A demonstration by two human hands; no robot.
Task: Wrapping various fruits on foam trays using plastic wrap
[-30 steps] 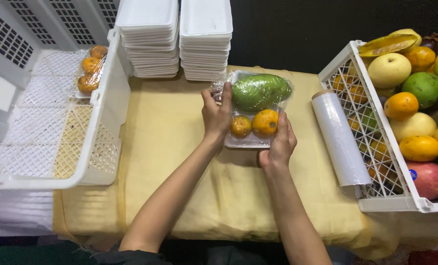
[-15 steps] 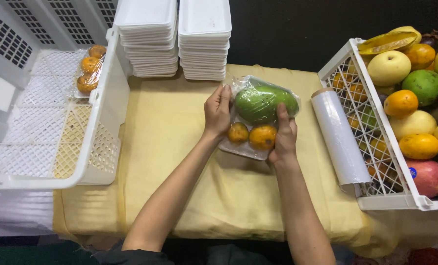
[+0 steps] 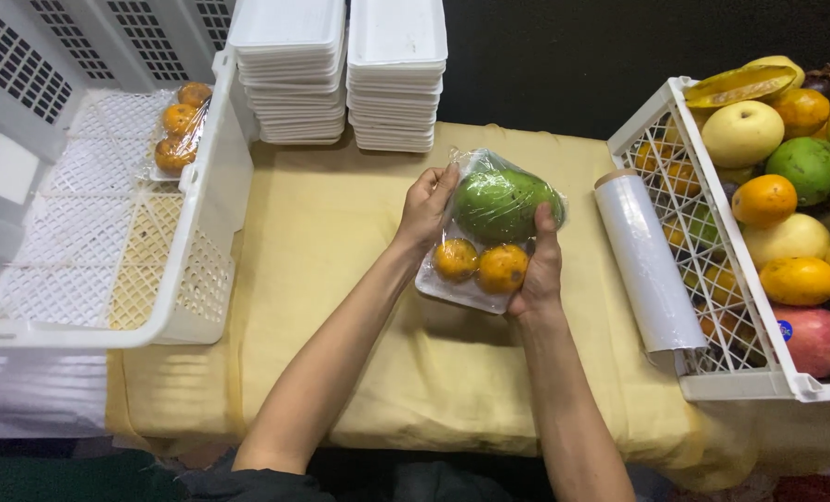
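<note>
The right fruit crate runs off the frame's right edge, its far fruit cut away. The left crate is cropped at top and left. Both foam-tray stacks lose their tops to the upper edge. The wrapped tray hides the fingertips of the left hand and the right hand; its underside is unseen.

Yellow-draped table: crates, trays, wrap roll

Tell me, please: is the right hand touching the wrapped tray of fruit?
Touching. The head view shows the right hand gripping the right edge of the wrapped tray of fruit, thumb pressed on the film over the green fruit.
</note>
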